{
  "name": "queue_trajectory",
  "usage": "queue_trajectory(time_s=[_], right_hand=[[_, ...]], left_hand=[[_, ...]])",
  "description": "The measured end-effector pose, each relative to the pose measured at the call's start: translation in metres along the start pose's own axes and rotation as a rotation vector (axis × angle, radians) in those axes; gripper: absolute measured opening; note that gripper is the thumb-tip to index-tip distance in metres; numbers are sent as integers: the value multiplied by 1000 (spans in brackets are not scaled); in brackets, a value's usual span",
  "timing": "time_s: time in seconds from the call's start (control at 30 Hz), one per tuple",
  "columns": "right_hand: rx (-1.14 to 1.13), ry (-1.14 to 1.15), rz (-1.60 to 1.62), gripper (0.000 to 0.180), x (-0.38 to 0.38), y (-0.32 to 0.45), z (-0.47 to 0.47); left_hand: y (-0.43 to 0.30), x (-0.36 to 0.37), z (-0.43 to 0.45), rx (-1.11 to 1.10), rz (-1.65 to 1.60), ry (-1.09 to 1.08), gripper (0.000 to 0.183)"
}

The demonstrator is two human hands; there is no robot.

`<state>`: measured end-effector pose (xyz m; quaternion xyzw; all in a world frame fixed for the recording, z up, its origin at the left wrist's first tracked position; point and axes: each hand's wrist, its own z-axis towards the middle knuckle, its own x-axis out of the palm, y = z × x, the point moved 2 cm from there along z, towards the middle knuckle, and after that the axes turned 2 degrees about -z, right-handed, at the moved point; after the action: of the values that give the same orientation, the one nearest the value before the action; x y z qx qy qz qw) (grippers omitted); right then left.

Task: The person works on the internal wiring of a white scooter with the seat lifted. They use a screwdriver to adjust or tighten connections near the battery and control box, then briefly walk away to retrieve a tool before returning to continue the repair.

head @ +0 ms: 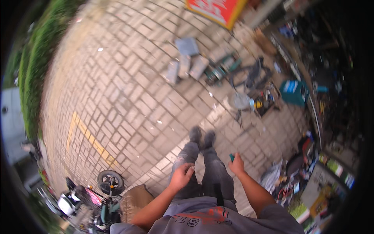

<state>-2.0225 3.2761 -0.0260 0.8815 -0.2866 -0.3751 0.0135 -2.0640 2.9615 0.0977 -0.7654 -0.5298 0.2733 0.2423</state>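
Observation:
My right hand (237, 164) is closed around a small green object (232, 157), of which only the end shows past the fingers; what it is cannot be told. In front of my left thigh hangs my left hand (183, 175), its fingers partly curled. Whether anything lies inside those fingers is hidden. Both arms reach down on either side of my dark trousers (217, 181), above brick paving (157, 128).
Ahead to the right lie a tray of tools (267, 102), a clear plastic jug (242, 101), a teal container (293, 92), green metal parts (217, 73) and loose blocks (184, 65). Parked scooters (87, 201) stand at left; clutter (287, 184) lines the right.

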Motion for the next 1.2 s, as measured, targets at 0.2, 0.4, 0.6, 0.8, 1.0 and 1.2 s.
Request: queue_trajectory(time_s=[0.2,0.4,0.6,0.8,1.0,1.2], right_hand=[[-817,317,94,50,-108,275,-93],[-1148,592,-124,44,-69,473,-152],[-1265,755,-287,47,-5,651,-201],[-729,569,-289,38,54,743,-52],[-512,433,-978,35,86,849,46],[-960,419,-1411,38,274,1178,-17]], left_hand=[[-14,-116,-70,-74,-799,-386,48],[5,-219,-115,248,-1505,-377,22],[80,-416,-213,518,-1728,-953,15],[183,-555,-291,379,-1644,-1371,20],[258,-653,-277,64,-1524,-1412,34],[305,-798,-295,-244,-755,-1447,42]])
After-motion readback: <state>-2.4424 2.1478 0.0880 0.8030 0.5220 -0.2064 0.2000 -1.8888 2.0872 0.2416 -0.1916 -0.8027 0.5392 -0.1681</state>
